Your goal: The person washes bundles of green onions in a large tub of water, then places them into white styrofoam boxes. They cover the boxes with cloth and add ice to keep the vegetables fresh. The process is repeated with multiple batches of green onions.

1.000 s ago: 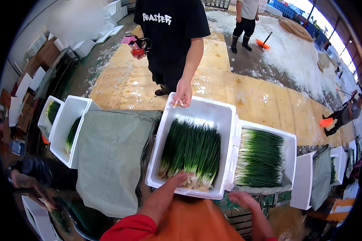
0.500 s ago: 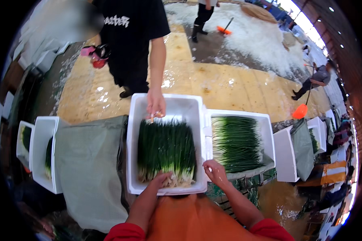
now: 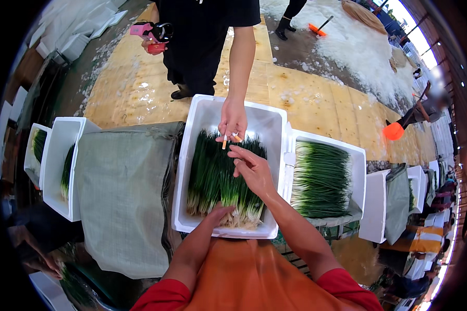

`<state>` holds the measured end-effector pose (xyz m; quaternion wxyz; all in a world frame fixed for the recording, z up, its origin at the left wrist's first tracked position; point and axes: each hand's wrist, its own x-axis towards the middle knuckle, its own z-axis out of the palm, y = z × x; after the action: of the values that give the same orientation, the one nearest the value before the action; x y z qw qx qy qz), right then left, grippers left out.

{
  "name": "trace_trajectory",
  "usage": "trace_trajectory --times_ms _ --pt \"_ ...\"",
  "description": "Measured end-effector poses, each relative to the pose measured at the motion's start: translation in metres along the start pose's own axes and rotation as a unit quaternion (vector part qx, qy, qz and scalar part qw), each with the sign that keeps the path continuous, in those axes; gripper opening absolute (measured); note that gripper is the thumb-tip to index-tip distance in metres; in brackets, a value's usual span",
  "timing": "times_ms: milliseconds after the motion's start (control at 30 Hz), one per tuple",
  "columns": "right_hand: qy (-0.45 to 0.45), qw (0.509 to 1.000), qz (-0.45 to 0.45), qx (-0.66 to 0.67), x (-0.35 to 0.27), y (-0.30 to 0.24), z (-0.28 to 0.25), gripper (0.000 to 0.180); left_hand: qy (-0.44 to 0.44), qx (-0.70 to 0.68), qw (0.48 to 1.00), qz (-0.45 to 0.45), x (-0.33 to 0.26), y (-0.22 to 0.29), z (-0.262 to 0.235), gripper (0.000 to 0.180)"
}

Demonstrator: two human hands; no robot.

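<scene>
The head view shows a small pale stick (image 3: 224, 142), like a cigarette, held in the fingers of another person's hand (image 3: 233, 120) over the far end of a white foam box (image 3: 202, 111). The box is packed with green onions (image 3: 220, 176), roots toward the wearer. The right hand (image 3: 252, 169) reaches up over the onions, fingers loosely open and empty, just below the stick. The left hand (image 3: 220, 211) rests flat on the white root ends at the near rim, holding nothing. A second box of onions (image 3: 321, 176) sits just to the right, and a grey sack (image 3: 122, 192) lies to the left.
</scene>
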<state>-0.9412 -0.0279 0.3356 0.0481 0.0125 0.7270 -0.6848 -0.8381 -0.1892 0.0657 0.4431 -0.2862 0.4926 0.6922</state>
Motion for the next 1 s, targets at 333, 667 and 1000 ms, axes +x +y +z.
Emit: trace_trajectory --times_ms 333,667,1000 --pt "-0.031 0.997 0.030 0.058 0.014 -0.001 0.017 0.045 -0.056 -0.012 0.998 0.009 -0.001 0.001 -0.003 0.049" --pt "-0.147 0.970 0.104 0.161 -0.124 -0.082 -0.025 0.050 -0.015 0.038 0.998 -0.041 0.030 -0.018 -0.020 0.071" --pt "-0.246 0.823 -0.282 0.428 -0.217 -0.106 -0.044 0.077 0.016 0.068 0.997 -0.046 -0.011 0.018 0.012 0.098"
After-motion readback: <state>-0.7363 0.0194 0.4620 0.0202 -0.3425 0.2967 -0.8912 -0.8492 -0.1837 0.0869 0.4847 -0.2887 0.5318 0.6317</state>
